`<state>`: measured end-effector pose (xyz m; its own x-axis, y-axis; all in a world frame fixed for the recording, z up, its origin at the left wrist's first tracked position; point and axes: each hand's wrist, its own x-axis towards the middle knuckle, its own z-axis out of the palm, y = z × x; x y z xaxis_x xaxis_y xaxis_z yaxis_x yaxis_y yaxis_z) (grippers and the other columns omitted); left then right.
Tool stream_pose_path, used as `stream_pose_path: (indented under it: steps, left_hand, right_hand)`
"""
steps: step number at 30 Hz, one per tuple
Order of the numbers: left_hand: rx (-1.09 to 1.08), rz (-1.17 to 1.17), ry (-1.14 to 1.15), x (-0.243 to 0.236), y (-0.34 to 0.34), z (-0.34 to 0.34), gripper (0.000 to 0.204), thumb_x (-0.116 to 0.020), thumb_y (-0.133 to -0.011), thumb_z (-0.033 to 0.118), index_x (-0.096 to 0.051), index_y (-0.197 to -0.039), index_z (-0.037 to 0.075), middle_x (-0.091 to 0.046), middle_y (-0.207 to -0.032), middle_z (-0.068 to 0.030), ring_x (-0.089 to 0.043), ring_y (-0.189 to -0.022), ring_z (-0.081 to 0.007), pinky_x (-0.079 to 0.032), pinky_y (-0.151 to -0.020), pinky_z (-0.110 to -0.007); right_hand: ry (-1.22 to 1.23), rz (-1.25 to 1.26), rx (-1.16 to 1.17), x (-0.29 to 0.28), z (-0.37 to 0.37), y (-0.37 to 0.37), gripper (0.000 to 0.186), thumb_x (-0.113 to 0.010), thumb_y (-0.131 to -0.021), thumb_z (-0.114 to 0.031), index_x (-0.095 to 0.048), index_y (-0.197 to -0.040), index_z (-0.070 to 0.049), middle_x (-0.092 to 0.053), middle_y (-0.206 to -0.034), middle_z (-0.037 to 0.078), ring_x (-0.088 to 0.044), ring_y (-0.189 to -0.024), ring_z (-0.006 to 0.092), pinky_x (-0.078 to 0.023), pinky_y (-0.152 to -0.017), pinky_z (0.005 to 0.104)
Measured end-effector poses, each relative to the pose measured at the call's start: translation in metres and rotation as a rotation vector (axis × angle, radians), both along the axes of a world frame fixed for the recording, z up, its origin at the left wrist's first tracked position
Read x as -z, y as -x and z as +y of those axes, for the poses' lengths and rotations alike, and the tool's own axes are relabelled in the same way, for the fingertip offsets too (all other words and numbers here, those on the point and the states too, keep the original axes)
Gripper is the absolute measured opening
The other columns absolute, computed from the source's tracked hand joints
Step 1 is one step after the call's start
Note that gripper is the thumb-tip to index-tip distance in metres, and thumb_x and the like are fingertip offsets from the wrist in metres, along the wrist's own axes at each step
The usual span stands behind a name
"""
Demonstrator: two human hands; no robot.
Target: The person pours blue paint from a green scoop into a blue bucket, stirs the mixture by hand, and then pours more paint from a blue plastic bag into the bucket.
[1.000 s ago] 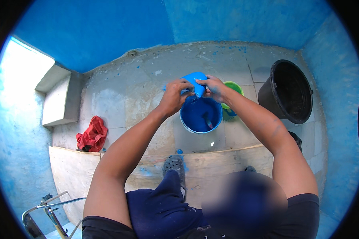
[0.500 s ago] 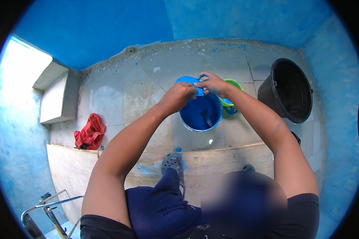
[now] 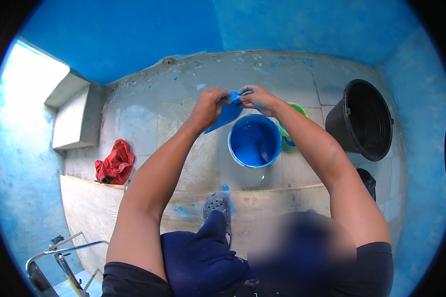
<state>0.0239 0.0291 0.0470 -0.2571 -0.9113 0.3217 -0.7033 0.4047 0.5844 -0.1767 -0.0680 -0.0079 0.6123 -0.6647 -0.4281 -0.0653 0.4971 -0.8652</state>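
Note:
My left hand [image 3: 210, 106] and my right hand [image 3: 257, 99] are close together above the floor, fingers closed on a blue piece [image 3: 228, 115]. Part of it shows between my fingertips and a flat, broader part hangs below my left hand; its exact kind I cannot make out. Blue smudges mark my right fingers. Just below my hands stands a bucket [image 3: 230, 143] of blue paint, with a paintbrush [image 3: 262, 152] leaning inside. A lime-green container [image 3: 298, 110] sits beyond the bucket, partly hidden by my right forearm.
A large black tub [image 3: 334, 126] lies tilted at the right, with a black bag [image 3: 367, 180] nearer me. At left are a red cloth [image 3: 115, 163], a concrete block [image 3: 72, 119] and a metal frame [image 3: 64, 253]. A wooden board [image 3: 277, 198] lies by my feet.
The blue piece has moved left of the bucket and turned, its broad part now hanging down. My left hand has shifted left, and more of the paint in the bucket shows.

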Motion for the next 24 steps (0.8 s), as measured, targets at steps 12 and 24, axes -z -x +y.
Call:
stream_pose_path:
  steps: [12,24]
  left_hand:
    - [0.244,-0.167,-0.057,0.033,0.021,0.009,0.007,-0.067,-0.084,0.001,-0.07,-0.09,0.002,-0.07,-0.093,-0.0159,-0.066,-0.094,-0.0354,-0.053,-0.083,-0.046]
    - [0.303,-0.361,-0.039,0.052,0.029,0.017,0.012,-0.062,-0.089,0.006,-0.072,-0.095,0.006,-0.069,-0.095,-0.0127,-0.066,-0.099,-0.0333,-0.052,-0.091,-0.043]
  right_hand:
    - [0.236,0.312,-0.245,0.009,0.0,0.034,0.033,-0.079,-0.089,-0.006,-0.067,-0.119,0.0,-0.073,-0.107,0.013,-0.068,-0.098,0.0192,-0.052,-0.084,0.032]
    - [0.391,0.329,-0.359,0.016,0.002,0.044,0.043,-0.09,-0.076,-0.017,-0.073,-0.112,-0.001,-0.074,-0.106,0.014,-0.068,-0.098,0.0212,-0.053,-0.088,0.0349]
